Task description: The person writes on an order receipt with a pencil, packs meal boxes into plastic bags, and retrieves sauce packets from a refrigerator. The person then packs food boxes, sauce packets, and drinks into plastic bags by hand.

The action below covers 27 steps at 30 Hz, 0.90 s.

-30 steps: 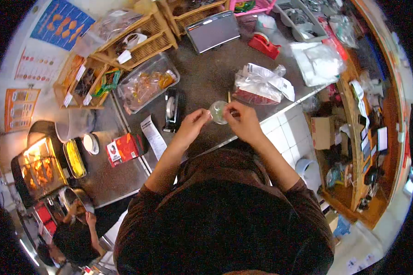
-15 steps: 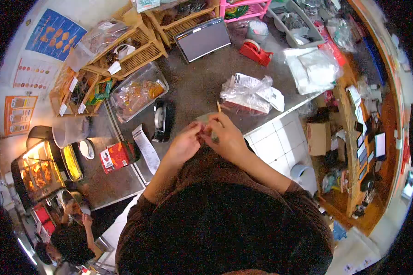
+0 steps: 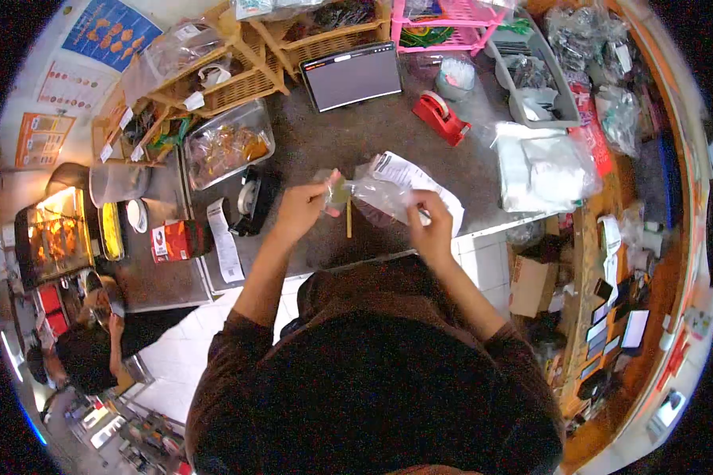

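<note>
A small clear packet with something greenish inside (image 3: 337,192) is held in my left hand (image 3: 303,207), whose fingers are closed around it. My right hand (image 3: 432,226) is closed in a pinch on the clear plastic bag (image 3: 380,192), over the dark counter. Under and beside the bag lies a long white printed receipt (image 3: 436,187). A thin yellowish stick (image 3: 348,218) lies on the counter between my hands. The contents of the bag are blurred.
A red tape dispenser (image 3: 444,119), a tablet (image 3: 352,76) and stacked white bags (image 3: 540,170) stand beyond my hands. At left are a clear food tub (image 3: 230,145), a black device (image 3: 255,199) and a red box (image 3: 176,241). Another person (image 3: 91,348) works at lower left.
My hands have moved apart from being together. My left hand now holds the small packet to the left, and my right hand has reached the plastic bag. The view has shifted.
</note>
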Tool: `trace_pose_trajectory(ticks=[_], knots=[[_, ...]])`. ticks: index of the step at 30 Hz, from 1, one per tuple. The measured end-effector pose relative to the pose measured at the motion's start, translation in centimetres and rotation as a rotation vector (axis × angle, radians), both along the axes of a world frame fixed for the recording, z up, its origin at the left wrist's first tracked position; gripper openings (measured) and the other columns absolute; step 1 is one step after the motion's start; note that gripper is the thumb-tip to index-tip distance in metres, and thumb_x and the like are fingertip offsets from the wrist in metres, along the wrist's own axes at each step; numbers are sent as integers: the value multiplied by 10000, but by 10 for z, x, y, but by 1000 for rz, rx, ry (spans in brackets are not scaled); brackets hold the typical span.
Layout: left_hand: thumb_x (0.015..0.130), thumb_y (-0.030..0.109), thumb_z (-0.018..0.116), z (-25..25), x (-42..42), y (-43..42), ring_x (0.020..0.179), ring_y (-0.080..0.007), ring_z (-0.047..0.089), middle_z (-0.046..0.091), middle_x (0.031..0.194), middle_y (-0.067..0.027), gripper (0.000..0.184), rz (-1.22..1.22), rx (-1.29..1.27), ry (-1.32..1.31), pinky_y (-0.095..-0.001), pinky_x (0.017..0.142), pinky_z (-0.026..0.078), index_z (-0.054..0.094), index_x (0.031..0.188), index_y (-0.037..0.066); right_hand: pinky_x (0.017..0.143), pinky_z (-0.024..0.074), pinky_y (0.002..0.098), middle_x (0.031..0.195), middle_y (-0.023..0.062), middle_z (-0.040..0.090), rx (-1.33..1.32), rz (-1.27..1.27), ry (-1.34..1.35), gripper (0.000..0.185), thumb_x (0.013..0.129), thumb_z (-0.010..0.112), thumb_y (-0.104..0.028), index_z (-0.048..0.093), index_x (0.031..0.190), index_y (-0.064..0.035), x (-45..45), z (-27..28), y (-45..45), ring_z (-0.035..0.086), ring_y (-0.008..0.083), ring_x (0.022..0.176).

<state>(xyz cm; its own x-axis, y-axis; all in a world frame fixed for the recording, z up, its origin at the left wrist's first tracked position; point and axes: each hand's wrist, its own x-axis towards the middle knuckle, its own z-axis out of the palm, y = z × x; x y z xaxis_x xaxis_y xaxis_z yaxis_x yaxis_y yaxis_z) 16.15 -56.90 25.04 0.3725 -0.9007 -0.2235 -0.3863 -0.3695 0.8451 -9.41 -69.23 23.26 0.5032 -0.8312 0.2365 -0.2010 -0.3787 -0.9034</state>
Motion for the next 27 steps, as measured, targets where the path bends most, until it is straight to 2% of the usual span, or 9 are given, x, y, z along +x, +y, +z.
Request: trace_pose_trajectory(ticks=[4,9,13,15,16,19,21,25,27], knots=[[906,166,699,-10,-25,-12,805,-186,751,762,918,-100,211,5,145,142,-332,711,564,763,1092,91,886,520,404,1091,150,690,-88,248,3,213,807,701,28,675,1013,-23,-6,9,-7,650,341,1005],[757,195,751,7,-52,-26,810,-297,699,723,890,-70,262,21,150,-449,-426,791,564,749,991,80,988,457,448,1214,109,693,-96,473,-13,263,766,712,30,638,1005,-50,-9,13,-28,593,329,1142],[828,223,732,54,-64,-44,928,-316,699,714,1004,-111,212,-166,9,-912,-447,798,578,724,1016,125,1104,318,479,1319,171,660,-37,577,-72,250,797,574,69,498,994,-66,-4,9,-53,473,367,1306],[838,218,708,69,-79,-51,1078,-335,635,683,1080,-106,271,-258,424,-918,-461,865,550,678,1099,153,1118,310,491,1317,194,655,-55,657,-69,278,824,515,54,481,1076,-60,5,12,-65,444,385,1358],[838,218,708,80,-84,-55,1078,-335,635,683,1080,-106,271,-243,434,-915,-461,865,550,678,1099,153,1118,310,491,1317,194,655,-53,674,-71,278,824,515,54,481,1076,-60,9,8,-67,444,385,1358],[790,125,692,95,-87,-66,1034,-275,632,660,1001,-86,201,-301,447,-711,-379,757,586,676,986,81,1092,390,466,1278,194,637,370,685,-193,296,946,601,-132,572,1227,-42,20,-4,-62,539,330,1273],[898,208,669,91,-87,-67,1135,-360,598,637,1137,-122,271,-187,211,-444,-466,996,498,628,1144,100,1081,410,439,1262,177,641,539,700,-157,296,969,593,-140,567,1243,-30,19,-7,-65,566,293,1233],[962,108,608,47,-100,-52,1174,-316,594,631,1158,-136,152,55,-118,-52,-408,1047,460,600,1110,76,1057,447,369,1204,105,664,827,603,-158,302,1002,587,-124,569,1279,-5,11,-31,-62,598,194,1168],[995,78,573,35,-114,-49,1269,-327,542,599,1288,-170,154,400,-300,567,-401,1098,376,610,1145,79,1045,458,361,1236,99,649,998,491,-176,310,998,593,-101,574,1290,2,14,-21,-69,604,198,1163]])
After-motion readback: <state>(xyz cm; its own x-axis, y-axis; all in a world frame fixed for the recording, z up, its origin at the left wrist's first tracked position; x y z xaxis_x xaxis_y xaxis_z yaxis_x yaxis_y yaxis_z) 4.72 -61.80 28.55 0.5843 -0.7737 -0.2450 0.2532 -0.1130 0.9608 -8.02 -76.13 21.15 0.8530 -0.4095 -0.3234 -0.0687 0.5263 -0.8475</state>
